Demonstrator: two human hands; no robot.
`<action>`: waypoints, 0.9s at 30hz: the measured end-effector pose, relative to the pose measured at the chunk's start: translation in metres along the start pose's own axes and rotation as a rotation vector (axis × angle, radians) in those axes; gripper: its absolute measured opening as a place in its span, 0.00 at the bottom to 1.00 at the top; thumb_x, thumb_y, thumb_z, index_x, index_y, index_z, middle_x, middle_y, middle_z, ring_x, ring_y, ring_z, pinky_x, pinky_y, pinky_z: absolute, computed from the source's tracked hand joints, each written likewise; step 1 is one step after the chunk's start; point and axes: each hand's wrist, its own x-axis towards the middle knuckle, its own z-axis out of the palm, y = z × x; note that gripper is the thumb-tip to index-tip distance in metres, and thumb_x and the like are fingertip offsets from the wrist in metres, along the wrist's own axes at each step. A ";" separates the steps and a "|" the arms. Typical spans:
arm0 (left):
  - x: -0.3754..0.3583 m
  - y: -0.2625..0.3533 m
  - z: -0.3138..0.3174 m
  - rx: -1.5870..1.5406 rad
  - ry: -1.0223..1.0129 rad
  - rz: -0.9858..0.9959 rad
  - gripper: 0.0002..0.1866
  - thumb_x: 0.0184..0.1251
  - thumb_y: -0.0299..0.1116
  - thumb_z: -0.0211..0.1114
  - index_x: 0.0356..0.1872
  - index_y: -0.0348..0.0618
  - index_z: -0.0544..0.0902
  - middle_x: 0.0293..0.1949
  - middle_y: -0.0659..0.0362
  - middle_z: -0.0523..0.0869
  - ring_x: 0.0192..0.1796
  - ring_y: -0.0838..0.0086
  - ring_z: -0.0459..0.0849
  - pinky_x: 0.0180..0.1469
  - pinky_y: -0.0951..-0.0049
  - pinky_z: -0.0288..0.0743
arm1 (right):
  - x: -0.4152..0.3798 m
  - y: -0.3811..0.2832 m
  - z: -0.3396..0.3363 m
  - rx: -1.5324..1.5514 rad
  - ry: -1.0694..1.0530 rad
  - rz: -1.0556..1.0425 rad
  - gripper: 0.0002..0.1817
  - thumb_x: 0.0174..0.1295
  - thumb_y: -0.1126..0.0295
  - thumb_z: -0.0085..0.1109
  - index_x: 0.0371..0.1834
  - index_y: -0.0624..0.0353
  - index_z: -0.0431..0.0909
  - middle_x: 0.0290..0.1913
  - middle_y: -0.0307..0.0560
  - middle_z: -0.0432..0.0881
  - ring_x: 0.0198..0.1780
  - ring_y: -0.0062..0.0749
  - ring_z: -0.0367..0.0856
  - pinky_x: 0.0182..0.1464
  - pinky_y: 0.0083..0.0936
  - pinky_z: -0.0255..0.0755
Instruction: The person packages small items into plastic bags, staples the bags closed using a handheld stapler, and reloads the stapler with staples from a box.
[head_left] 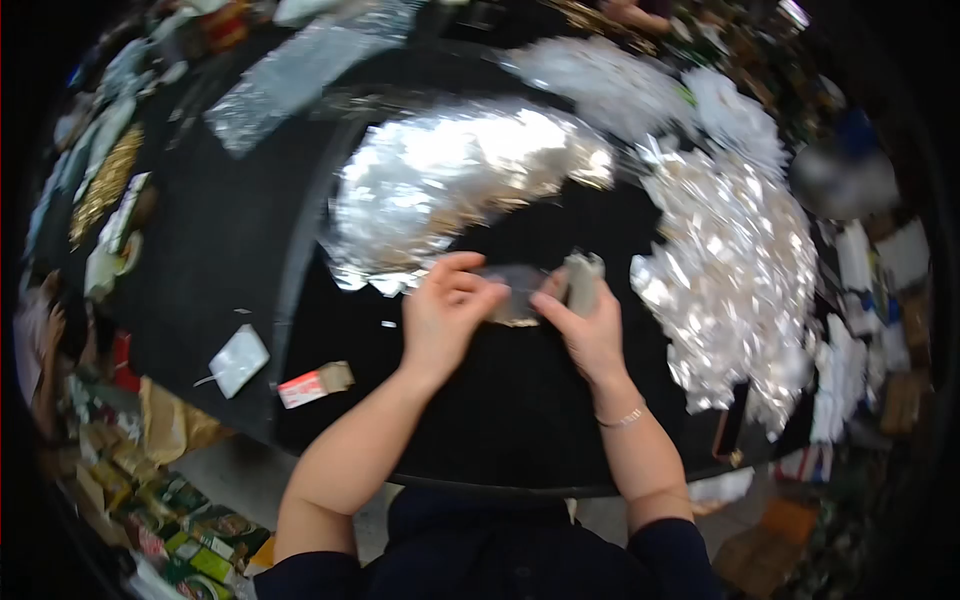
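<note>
Head view. Clear film (518,284) spans btwn L hand (447,312) & R hand (592,328) over table (540,425), prob. held from both sides for control. Silver foil (455,165) lies far, pale foil (730,275) right, presumably in reach but out of the way. L: thumb & index narrow, pinching film's left edge. R: closed round grey pad (580,283), thumb near film's right edge; blur hides exact contact.

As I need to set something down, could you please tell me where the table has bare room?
The black table is mostly bare between the clear packaging and white packet, and between the left forearm and right forearm. It is crowded under the silvery pile and the shiny white pile.
</note>
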 end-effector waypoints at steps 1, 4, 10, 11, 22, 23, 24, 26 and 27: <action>0.000 0.003 0.001 0.027 -0.010 -0.004 0.23 0.60 0.26 0.74 0.55 0.32 0.78 0.35 0.59 0.86 0.35 0.81 0.85 0.40 0.81 0.79 | 0.001 0.000 -0.001 -0.045 -0.018 -0.019 0.14 0.57 0.71 0.73 0.41 0.62 0.78 0.35 0.37 0.81 0.38 0.21 0.78 0.44 0.22 0.75; 0.000 0.001 0.003 0.030 -0.008 0.004 0.19 0.60 0.30 0.74 0.51 0.34 0.82 0.34 0.59 0.87 0.35 0.80 0.86 0.39 0.80 0.80 | 0.000 -0.004 0.004 0.001 0.010 0.026 0.14 0.58 0.73 0.69 0.46 0.65 0.80 0.43 0.44 0.84 0.43 0.27 0.82 0.49 0.24 0.75; 0.001 -0.010 -0.003 -0.067 0.002 0.083 0.14 0.60 0.27 0.74 0.44 0.33 0.81 0.32 0.60 0.86 0.32 0.82 0.84 0.35 0.80 0.78 | 0.009 0.017 0.000 0.030 -0.110 -0.012 0.17 0.57 0.76 0.69 0.49 0.64 0.76 0.44 0.41 0.79 0.43 0.24 0.77 0.50 0.21 0.70; 0.002 -0.012 -0.002 -0.053 0.000 0.083 0.14 0.60 0.27 0.74 0.44 0.33 0.81 0.32 0.60 0.86 0.32 0.82 0.83 0.35 0.80 0.78 | 0.009 0.019 -0.001 0.041 -0.112 0.007 0.17 0.58 0.76 0.68 0.49 0.63 0.76 0.43 0.40 0.78 0.42 0.23 0.76 0.48 0.20 0.70; 0.000 -0.009 0.003 -0.047 -0.064 0.082 0.12 0.61 0.27 0.73 0.41 0.33 0.81 0.32 0.60 0.85 0.32 0.83 0.82 0.35 0.81 0.77 | 0.007 0.029 -0.006 0.035 -0.052 -0.007 0.17 0.60 0.76 0.68 0.50 0.60 0.73 0.40 0.35 0.74 0.38 0.18 0.74 0.40 0.15 0.70; 0.000 -0.009 0.002 -0.045 -0.067 0.080 0.12 0.61 0.28 0.73 0.41 0.34 0.81 0.32 0.60 0.85 0.33 0.83 0.82 0.35 0.81 0.77 | 0.007 0.028 -0.005 0.041 -0.052 0.003 0.17 0.60 0.77 0.68 0.49 0.60 0.73 0.40 0.35 0.74 0.38 0.18 0.74 0.40 0.15 0.69; 0.000 -0.009 0.002 -0.043 -0.071 0.078 0.12 0.61 0.28 0.73 0.41 0.34 0.81 0.32 0.60 0.85 0.33 0.83 0.82 0.35 0.81 0.77 | 0.006 0.027 -0.005 0.046 -0.051 0.013 0.16 0.60 0.77 0.68 0.49 0.60 0.73 0.40 0.35 0.74 0.38 0.18 0.74 0.40 0.15 0.69; -0.001 -0.008 0.001 -0.042 -0.078 0.075 0.12 0.61 0.28 0.73 0.40 0.34 0.81 0.33 0.60 0.85 0.33 0.83 0.83 0.35 0.81 0.77 | 0.005 0.024 -0.003 0.051 -0.046 0.023 0.16 0.60 0.77 0.67 0.49 0.60 0.73 0.40 0.35 0.74 0.38 0.17 0.74 0.40 0.15 0.69; -0.001 -0.007 0.001 -0.029 -0.081 0.077 0.11 0.61 0.28 0.73 0.40 0.34 0.81 0.33 0.60 0.85 0.33 0.83 0.83 0.35 0.81 0.77 | 0.004 0.020 -0.002 0.063 -0.054 0.032 0.16 0.59 0.78 0.68 0.49 0.60 0.73 0.41 0.36 0.74 0.39 0.18 0.74 0.43 0.16 0.69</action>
